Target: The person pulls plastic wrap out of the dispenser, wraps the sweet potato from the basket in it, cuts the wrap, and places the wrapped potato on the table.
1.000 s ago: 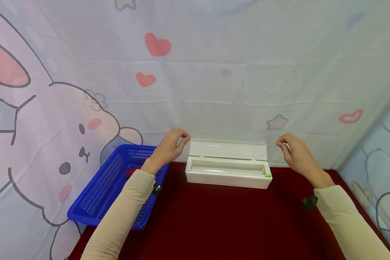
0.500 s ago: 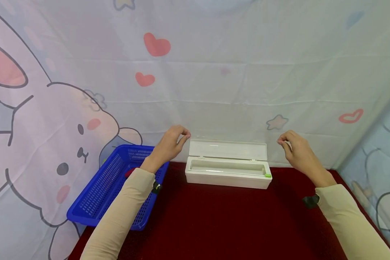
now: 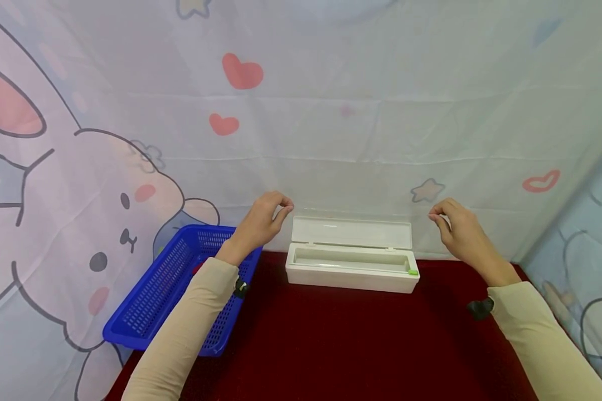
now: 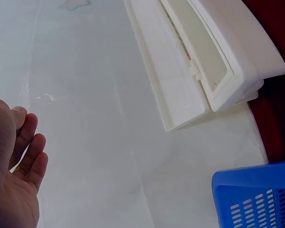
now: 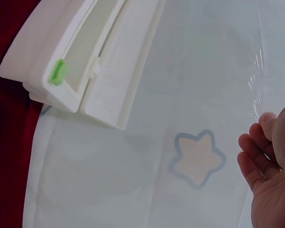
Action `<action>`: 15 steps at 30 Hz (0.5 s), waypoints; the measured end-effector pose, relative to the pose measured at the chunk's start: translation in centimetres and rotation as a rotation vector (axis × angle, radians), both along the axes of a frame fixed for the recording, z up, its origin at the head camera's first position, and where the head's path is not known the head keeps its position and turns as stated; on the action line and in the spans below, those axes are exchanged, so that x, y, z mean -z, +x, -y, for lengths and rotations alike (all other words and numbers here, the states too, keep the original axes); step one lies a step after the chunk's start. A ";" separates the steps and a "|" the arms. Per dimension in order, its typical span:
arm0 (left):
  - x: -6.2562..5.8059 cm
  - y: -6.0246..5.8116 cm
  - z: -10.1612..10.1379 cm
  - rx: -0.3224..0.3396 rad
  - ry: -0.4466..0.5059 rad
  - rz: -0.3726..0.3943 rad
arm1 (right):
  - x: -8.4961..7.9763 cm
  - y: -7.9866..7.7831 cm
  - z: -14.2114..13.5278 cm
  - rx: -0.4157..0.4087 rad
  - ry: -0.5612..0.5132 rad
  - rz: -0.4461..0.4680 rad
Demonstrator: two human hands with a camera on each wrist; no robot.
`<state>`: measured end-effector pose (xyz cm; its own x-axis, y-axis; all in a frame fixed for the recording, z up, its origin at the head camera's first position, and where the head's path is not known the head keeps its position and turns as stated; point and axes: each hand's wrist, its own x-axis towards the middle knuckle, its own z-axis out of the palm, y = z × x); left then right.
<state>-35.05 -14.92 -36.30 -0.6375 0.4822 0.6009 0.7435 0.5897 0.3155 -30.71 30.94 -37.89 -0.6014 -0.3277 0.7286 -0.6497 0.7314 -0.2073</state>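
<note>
at far left, a printed rabbit (image 3: pixel 112 217) on the pale backdrop (image 3: pixel 361 133). next, on the left side of the dark red table (image 3: pixel 351 340), a blue basket (image 3: pixel 150 292) with slotted walls, with a red thing (image 3: pixel 198 267) inside, too little in view to name. across the basket, a beige sleeve (image 3: pixel 188 328) with a black device (image 3: pixel 241 288) at the wrist. then the left hand (image 3: pixel 260 223), in the air, thumb and forefinger pinching clear film (image 5: pixel 257 97). from there, the clear film between both hands, glinting near the fingertips in the wrist views, too transparent to tell how far down. in the middle, near the far edge of the table, a long white box (image 3: pixel 348 279), with the lid (image 3: pixel 351 231) hinged at the back, open and tilted toward the backdrop. on the rim at the right end of the box, a small green piece (image 3: pixel 413 272). farther right, a printed star (image 3: pixel 428 190), then the right hand (image 3: pixel 461 236), also in the air, thumb and forefinger pinching the clear film. last, a second black device (image 3: pixel 480 308) and a second beige sleeve (image 3: pixel 542 340).
</note>
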 end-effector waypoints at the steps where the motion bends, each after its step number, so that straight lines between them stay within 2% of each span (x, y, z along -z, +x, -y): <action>1: 0.0 0.0 0.0 0.001 0.003 0.000 | -0.1 0.0 0.0 0.002 0.001 0.001; 10: -0.7 -0.2 0.0 0.011 0.023 -0.016 | -1.1 0.0 0.1 0.028 0.031 0.015; 15: -1.1 -0.3 -0.2 0.004 0.022 0.002 | -1.4 0.0 0.0 0.022 0.028 0.000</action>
